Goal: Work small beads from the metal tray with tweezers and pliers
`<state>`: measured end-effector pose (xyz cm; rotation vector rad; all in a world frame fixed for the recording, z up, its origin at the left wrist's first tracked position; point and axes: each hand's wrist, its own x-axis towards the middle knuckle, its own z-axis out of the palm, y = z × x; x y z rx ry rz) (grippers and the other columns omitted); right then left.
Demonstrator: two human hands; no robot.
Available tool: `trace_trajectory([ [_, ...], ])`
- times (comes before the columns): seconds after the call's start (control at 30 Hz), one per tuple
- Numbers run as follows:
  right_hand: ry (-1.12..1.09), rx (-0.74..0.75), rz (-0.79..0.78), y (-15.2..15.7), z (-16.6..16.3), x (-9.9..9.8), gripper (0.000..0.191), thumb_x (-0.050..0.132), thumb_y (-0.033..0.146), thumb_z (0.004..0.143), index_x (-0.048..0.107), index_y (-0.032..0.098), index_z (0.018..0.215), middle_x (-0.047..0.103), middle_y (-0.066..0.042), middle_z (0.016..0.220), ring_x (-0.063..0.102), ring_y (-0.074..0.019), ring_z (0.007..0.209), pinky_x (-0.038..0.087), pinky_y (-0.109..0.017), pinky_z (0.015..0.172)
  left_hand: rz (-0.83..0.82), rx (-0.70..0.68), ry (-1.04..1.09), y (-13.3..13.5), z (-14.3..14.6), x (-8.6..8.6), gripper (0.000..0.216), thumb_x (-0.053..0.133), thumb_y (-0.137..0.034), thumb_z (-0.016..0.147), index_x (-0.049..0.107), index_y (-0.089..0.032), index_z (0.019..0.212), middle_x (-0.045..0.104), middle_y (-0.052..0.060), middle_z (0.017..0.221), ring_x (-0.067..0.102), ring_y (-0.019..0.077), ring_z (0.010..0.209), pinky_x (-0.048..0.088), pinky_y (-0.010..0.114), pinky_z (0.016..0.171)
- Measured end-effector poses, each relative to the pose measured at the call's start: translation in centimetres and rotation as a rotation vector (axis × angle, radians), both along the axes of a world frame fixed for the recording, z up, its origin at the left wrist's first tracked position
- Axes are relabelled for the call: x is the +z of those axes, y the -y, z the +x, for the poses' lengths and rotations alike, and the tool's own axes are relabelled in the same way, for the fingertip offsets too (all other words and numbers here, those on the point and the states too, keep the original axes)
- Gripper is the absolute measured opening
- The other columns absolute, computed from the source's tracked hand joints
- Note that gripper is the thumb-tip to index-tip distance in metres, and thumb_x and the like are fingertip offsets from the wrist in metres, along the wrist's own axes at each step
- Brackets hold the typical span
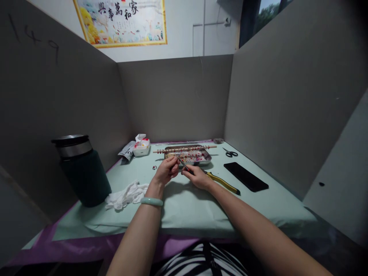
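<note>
My left hand (166, 170), wearing a pale green bangle (151, 201), is closed in a pinch above the near edge of a metal tray (206, 162). What its fingertips hold is too small to make out. My right hand (197, 177) is closed on slim, pointed tweezers (183, 164), whose tips meet the left fingertips. The tray contains many small coloured beads (195, 155). Across its top lies a wooden stick (212, 147) strung with several small rings. Another small ring (154, 167) rests on the cloth left of the tray. Yellow-handled pliers (224, 183) lie beside my right hand.
A dark green flask (83, 176) and crumpled white gloves (126, 195) stand at left. Behind are a tissue pack (142, 147) and a silver packet (127, 150). To the right lie scissors (230, 153) and a black phone (246, 176). Grey partitions (175, 99) enclose the table.
</note>
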<state>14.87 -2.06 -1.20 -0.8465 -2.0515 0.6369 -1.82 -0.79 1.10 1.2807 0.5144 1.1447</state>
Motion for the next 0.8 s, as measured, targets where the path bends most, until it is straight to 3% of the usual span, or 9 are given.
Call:
trace_trajectory([
  [0.1,-0.014,0.005,-0.020,-0.3,0.0,-0.2,0.023,0.046,0.035,0.085,0.055,0.015,0.079,0.053,0.001,0.070,0.043,-0.0111,0.064,0.034,-0.024,0.063,0.001,0.007,-0.022,0.0,0.1,0.0,0.028,0.060,-0.041,0.077,0.052,-0.014,0.075,0.034,-0.009,0.037,0.020,0.0025,0.029,0.021,0.016,0.030],
  [0.27,0.063,-0.137,-0.036,-0.7,0.1,-0.6,0.024,0.047,0.036,0.084,0.057,0.015,0.080,0.054,0.001,0.067,0.044,-0.0116,0.061,0.033,-0.024,0.061,0.029,0.174,-0.123,0.0,0.8,0.1,0.031,0.059,-0.044,0.076,0.051,-0.014,0.073,0.043,-0.007,0.042,0.027,0.0030,0.031,0.027,0.018,0.032],
  [0.43,0.126,-0.210,-0.043,-0.4,0.0,-0.2,0.026,0.047,0.036,0.083,0.060,0.015,0.082,0.058,-0.001,0.069,0.047,-0.0128,0.063,0.033,-0.023,0.060,0.004,0.247,-0.154,-0.2,0.9,0.0,0.035,0.057,-0.049,0.075,0.049,-0.015,0.076,0.052,-0.004,0.052,0.029,0.0025,0.032,0.031,0.019,0.034],
  [0.8,0.159,-0.264,-0.053,-0.9,0.0,-0.4,0.028,0.047,0.037,0.083,0.063,0.015,0.087,0.060,-0.002,0.071,0.049,-0.0138,0.065,0.031,-0.023,0.059,0.148,0.404,-0.345,-1.5,0.8,-0.9,0.027,0.056,-0.038,0.074,0.056,-0.012,0.082,0.054,-0.003,0.057,0.037,0.0035,0.035,0.032,0.018,0.032],
])
